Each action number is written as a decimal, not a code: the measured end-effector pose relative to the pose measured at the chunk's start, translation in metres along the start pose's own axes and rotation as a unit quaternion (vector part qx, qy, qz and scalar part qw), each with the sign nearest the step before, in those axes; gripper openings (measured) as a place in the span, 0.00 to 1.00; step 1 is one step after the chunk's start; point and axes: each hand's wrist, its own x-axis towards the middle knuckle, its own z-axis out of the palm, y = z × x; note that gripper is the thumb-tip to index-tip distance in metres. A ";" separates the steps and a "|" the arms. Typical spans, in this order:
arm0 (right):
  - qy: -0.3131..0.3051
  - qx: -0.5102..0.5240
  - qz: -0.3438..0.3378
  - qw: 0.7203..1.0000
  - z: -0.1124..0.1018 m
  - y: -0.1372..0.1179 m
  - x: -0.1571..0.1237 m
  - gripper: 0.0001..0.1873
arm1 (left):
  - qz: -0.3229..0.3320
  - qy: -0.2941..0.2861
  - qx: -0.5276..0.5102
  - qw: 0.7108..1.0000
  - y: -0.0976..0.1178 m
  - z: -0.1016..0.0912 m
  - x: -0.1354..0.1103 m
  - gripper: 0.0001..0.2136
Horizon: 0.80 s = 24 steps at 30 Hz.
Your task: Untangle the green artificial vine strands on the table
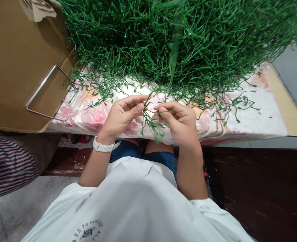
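— Where was the sprig (151,126)?
— Between both hands, over the near edge of the cloth (251,114), just below the green pile (178,40).
— And the hands?
— The left hand (120,116) pinched its top with thumb and forefinger. The right hand (180,122) was closed on a stem lower down.
— What could have gone wrong?
— I judged a hard pull might have snapped the thin stems. Loose strands trailing about the fingers could also have snagged and dragged part of the pile off.

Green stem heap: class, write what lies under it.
A pink floral cloth shows at the front edge of the green stem heap and runs under it. Anything else beneath is hidden. Left hand and right hand pinch a sprig there.
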 end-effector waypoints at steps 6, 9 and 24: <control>-0.014 -0.050 -0.066 0.996 -0.005 0.007 -0.002 0.11 | 0.067 0.062 0.125 0.988 -0.004 0.006 0.001 0.17; -0.038 -0.096 -0.056 0.993 -0.006 0.006 -0.003 0.17 | 0.085 0.057 0.158 0.982 -0.001 0.009 0.000 0.16; -0.138 -0.139 -0.150 0.969 -0.007 0.001 0.004 0.19 | 0.042 0.025 0.158 0.986 0.003 0.010 -0.008 0.15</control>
